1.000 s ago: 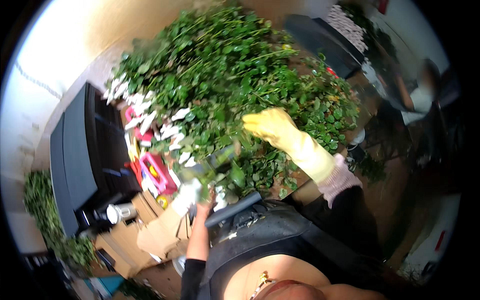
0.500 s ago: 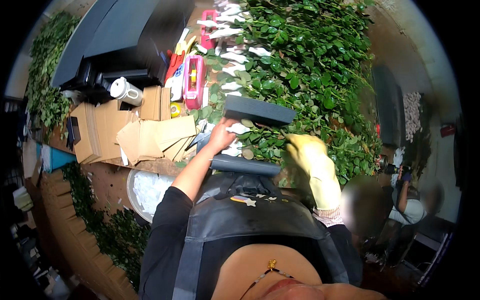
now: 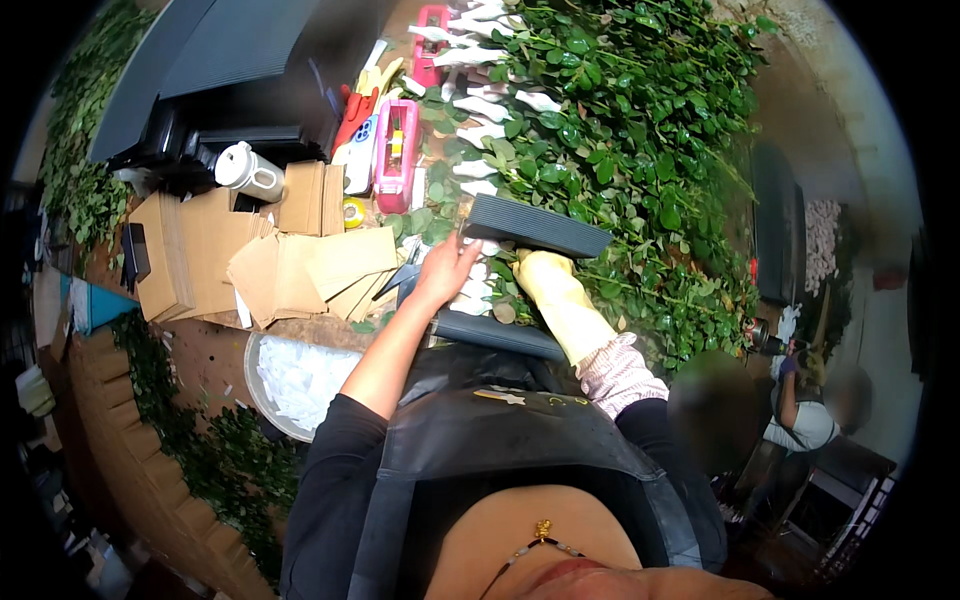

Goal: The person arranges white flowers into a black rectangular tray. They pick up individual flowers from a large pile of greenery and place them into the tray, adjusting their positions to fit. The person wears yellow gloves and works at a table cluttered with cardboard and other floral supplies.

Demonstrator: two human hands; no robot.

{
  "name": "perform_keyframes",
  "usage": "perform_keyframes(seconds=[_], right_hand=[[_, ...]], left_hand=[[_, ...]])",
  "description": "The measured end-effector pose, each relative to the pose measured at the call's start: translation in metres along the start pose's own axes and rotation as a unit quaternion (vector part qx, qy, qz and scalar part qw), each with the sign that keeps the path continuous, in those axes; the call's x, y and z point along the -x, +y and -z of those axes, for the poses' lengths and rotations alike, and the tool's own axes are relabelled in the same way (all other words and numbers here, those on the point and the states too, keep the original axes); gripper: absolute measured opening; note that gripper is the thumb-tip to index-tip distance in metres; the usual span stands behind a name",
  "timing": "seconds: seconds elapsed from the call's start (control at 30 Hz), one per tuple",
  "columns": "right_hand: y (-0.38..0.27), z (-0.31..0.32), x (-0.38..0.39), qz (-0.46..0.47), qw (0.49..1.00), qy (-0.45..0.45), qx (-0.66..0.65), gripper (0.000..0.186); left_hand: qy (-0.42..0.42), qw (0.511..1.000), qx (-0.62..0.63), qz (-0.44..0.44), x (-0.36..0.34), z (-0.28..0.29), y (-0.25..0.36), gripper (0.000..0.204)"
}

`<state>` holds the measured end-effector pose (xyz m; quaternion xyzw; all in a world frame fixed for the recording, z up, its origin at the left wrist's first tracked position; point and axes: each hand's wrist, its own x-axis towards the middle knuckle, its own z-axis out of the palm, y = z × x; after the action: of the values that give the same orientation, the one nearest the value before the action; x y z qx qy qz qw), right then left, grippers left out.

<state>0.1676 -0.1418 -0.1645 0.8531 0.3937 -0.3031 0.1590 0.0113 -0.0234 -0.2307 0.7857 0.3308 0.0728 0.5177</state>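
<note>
My left hand (image 3: 447,268) is bare, its curled fingers at the left end of a dark ridged board (image 3: 535,226), beside white-sheathed buds (image 3: 472,292); what they hold is unclear. My right hand (image 3: 545,285), in a yellow glove, is just under that board among leaves, its fingertips hidden. A second dark ridged piece (image 3: 495,335) lies along the table's near edge. Beyond the board, leafy stems (image 3: 630,120) are piled with white sheaths (image 3: 480,134) at their left ends.
At left are cardboard sheets (image 3: 200,260), a white mug (image 3: 250,175), black bins (image 3: 230,70) and pink tape dispensers (image 3: 393,175). A tub of white scraps (image 3: 300,385) sits below the table edge. A co-worker (image 3: 800,425) is at right.
Since one second ago the view has swung round to square with the table. In the last half second my right hand has moved left under the board, which has shifted slightly right.
</note>
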Motion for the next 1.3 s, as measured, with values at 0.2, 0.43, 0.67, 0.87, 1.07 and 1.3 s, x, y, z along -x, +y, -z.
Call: perform_keyframes(seconds=[0.2,0.43,0.67,0.87,1.07,1.3], right_hand=[[0.001,0.002,0.003,-0.004,1.0,-0.011,-0.022,0.047],[-0.001,0.01,0.009,0.001,0.998,-0.035,-0.054,0.049],[0.002,0.017,0.013,0.001,0.994,-0.056,-0.094,0.05],[0.009,0.024,0.02,0.003,0.988,-0.077,-0.136,0.052],[0.008,0.022,0.025,0.005,0.983,-0.083,-0.161,0.054],[0.006,0.018,0.024,0.01,0.985,-0.079,-0.156,0.058]], left_hand=[[0.125,0.99,0.068,0.02,0.014,-0.003,0.0,0.019],[0.076,0.994,0.005,0.078,-0.002,0.016,-0.023,0.032],[0.092,0.994,0.009,0.054,-0.003,-0.016,-0.025,0.035],[0.259,0.937,0.214,-0.097,-0.009,0.03,-0.053,0.019],[-0.087,0.973,-0.215,-0.012,0.007,0.022,-0.004,0.04],[0.077,0.987,0.115,0.08,0.016,0.022,-0.045,0.025]])
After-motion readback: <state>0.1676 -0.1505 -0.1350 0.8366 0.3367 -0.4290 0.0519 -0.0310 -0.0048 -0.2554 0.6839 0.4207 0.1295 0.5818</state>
